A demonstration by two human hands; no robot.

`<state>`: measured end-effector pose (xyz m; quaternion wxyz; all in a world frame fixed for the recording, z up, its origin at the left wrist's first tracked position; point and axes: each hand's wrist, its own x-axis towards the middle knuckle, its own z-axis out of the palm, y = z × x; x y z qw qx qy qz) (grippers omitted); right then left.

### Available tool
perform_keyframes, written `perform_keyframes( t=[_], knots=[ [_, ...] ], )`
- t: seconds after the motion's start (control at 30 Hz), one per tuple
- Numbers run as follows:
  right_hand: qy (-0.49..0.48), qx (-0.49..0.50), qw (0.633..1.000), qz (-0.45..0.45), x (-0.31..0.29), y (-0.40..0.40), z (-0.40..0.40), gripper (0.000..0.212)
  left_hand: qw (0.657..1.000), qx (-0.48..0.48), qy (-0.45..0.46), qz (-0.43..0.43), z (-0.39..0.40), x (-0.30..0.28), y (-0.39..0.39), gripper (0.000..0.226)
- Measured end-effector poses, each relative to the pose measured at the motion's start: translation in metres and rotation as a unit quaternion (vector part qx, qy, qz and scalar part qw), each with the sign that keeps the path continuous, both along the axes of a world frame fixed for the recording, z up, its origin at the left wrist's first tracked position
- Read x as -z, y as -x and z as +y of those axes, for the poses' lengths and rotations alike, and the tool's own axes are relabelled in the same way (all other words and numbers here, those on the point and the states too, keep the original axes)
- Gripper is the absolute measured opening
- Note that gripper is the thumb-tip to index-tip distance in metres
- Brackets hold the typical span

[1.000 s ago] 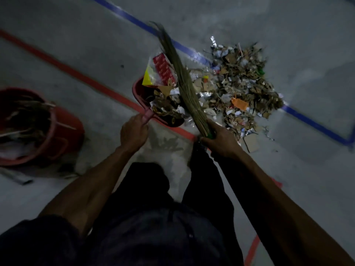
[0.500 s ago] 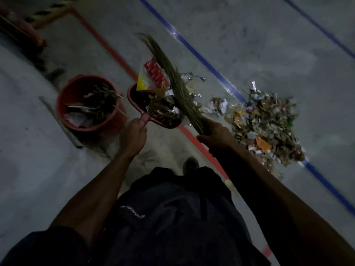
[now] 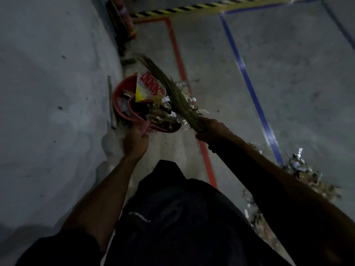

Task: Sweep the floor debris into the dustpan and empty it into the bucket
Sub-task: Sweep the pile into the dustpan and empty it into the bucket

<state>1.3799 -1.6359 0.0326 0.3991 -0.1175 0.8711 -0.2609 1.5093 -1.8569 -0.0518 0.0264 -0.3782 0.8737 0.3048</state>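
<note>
The red plastic dustpan (image 3: 134, 110), heaped with torn cardboard, foil scraps and a red-and-yellow wrapper, sits just ahead of my left hand (image 3: 135, 143), whose fingers are curled round its pink handle. I judge the pan itself stiff and light, but the load is loose and piled above the rim (foil and paper will slide at the first tilt), so the handle is the only sensible hold and the pan wants keeping level until it is right over the mouth.

The pan overlaps the near rim of the round red plastic bucket (image 3: 120, 93), which stands on the floor against the grey concrete wall (image 3: 48, 93); I take the pan to be above that rim, though how high I cannot tell in this dim light. Paper scraps already lie in the bucket.

My right hand (image 3: 210, 129) is wrapped tight round the bound end of the bundled straw hand broom (image 3: 172, 93), and its bristles lie diagonally across the top of the load, seemingly pinning it down. The broom looks light and springy, stiff near the binding, soft at the tips.

I count only 1 pile of debris (image 3: 307, 175) left on the grey concrete floor, well off to my right beyond the blue floor line (image 3: 249, 87). A red floor line (image 3: 176, 48) runs between the pan and the blue one.
</note>
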Motion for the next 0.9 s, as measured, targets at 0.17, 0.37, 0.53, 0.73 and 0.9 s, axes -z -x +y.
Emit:
perform_keyframes(
  t=[0.17,0.37,0.53,0.73,0.9],
  knots=[
    [0.005,-0.054,0.999,-0.006,0.003,0.030,-0.045,0.067,0.998,-0.059,-0.011,-0.028,-0.023,0.001,0.007,0.038],
    [0.011,-0.082,0.996,-0.036,0.036,0.081,-0.118,0.062,0.989,-0.104,-0.056,-0.090,-0.085,0.026,0.045,0.031],
    [0.008,-0.072,0.994,-0.079,0.075,0.130,-0.189,0.063,0.986,-0.083,-0.080,-0.119,-0.160,0.052,0.091,0.042],
    [-0.027,-0.091,0.991,-0.090,0.101,0.179,-0.265,0.067,0.981,-0.035,-0.096,-0.167,-0.235,0.063,0.144,0.045],
    [-0.057,-0.106,0.989,-0.090,0.120,0.195,-0.297,0.066,0.976,-0.050,-0.078,-0.200,-0.264,0.069,0.174,0.028]
  ],
)
